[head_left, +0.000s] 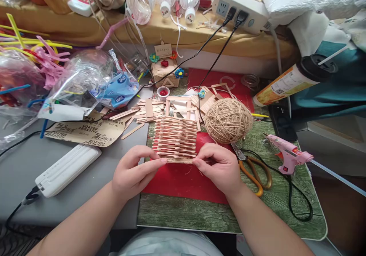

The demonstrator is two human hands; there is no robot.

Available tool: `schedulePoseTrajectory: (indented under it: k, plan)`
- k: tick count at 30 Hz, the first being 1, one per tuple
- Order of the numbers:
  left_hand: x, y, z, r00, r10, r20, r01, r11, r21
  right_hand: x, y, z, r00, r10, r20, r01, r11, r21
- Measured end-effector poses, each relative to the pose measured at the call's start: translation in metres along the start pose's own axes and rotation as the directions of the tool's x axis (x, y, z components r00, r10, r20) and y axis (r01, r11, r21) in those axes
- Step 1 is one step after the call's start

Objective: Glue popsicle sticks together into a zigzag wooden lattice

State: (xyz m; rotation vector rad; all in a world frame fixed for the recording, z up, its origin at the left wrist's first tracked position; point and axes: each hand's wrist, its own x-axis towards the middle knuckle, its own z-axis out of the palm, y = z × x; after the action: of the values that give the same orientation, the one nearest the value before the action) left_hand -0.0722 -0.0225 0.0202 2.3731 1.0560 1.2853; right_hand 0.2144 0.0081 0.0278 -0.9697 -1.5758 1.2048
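Pale wooden craft-stick box (175, 140), layered, sitting over a red sheet (183, 183) and between two bare hands.

Left hand (131, 172): fingers (151, 166) closing together, pinching the near left corner. Right hand (221, 168): fingers (202, 166) likewise closing, pinching the near right corner. Beneath the sheet: one green wood-grain table (206, 214). Lying beyond the box: stick frames (178, 100); to the left of these, loose craft sticks (148, 111). Resting to the right: one ball of twine (228, 120); orange-handled scissors (259, 172), partly behind the right hand; one pink glue gun (288, 153), trailing its black cord. Lying to the left: printed sandpaper (85, 130), grit 240.
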Motion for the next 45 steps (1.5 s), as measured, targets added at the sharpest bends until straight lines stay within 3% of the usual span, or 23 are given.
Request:
schedulePoseTrajectory:
  k: [4, 18, 26, 34, 39, 45]
  plan:
    - [-0.003, -0.002, 0.002, 0.999, -0.012, -0.042, 0.009, 0.999, -0.05, 0.001, 0.0, -0.002, 1.0, 0.002, 0.015, -0.002, 1.0, -0.017]
    - [-0.002, -0.002, -0.001, 1.0, -0.017, -0.022, 0.016, 0.999, -0.049, -0.002, 0.005, -0.001, 0.999, -0.05, 0.018, 0.05, 0.999, 0.002]
    - [0.001, 0.0, 0.001, 0.991, -0.124, -0.053, 0.118, 0.988, -0.099, -0.005, 0.023, -0.005, 0.999, -0.011, 0.051, 0.002, 0.982, 0.187]
    - [-0.003, -0.003, 0.006, 0.969, -0.239, -0.07, 0.22, 0.954, -0.205, -0.006, 0.011, -0.006, 0.999, -0.052, 0.0, 0.052, 0.999, 0.013]
    - [-0.003, -0.004, 0.004, 0.971, -0.229, -0.066, 0.205, 0.944, -0.26, -0.008, 0.011, -0.004, 1.0, -0.026, -0.004, 0.026, 1.0, 0.001]
    - [0.004, 0.003, 0.0, 0.957, -0.291, -0.018, 0.279, 0.932, -0.232, -0.008, 0.012, -0.001, 1.0, -0.016, -0.004, 0.016, 0.999, 0.035]
